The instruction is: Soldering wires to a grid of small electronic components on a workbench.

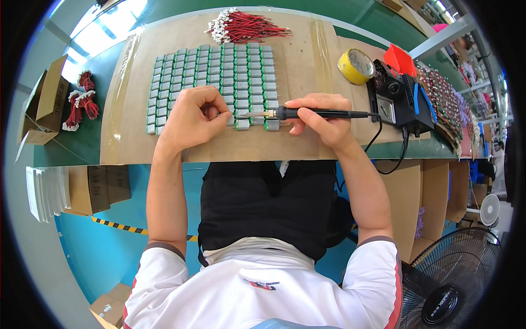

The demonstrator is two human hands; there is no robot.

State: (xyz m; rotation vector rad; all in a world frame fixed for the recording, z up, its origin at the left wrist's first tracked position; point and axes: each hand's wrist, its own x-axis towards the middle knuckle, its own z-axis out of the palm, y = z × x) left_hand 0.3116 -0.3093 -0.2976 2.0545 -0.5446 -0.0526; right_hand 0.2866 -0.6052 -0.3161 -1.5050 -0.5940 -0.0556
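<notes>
My right hand [327, 118] grips a black-handled soldering iron [287, 113], its metal tip pointing left over the front rows of small parts. My left hand [194, 119] is closed in a pinch just left of that tip; whatever sits between its fingers is too small to make out. Under and beyond both hands lie many grey block-shaped parts with green edges [200, 68], set in close rows on a brown cardboard sheet [298, 55]. A few blocks near the iron tip stand at the front end of their rows.
Red wires with white connectors [249, 26] are heaped behind the rows; smaller bundles [82, 104] lie left. At right are a yellow tape roll [356, 67], a black soldering station [402, 101] with its cord, and a red container [400, 59]. A fan [449, 285] stands lower right.
</notes>
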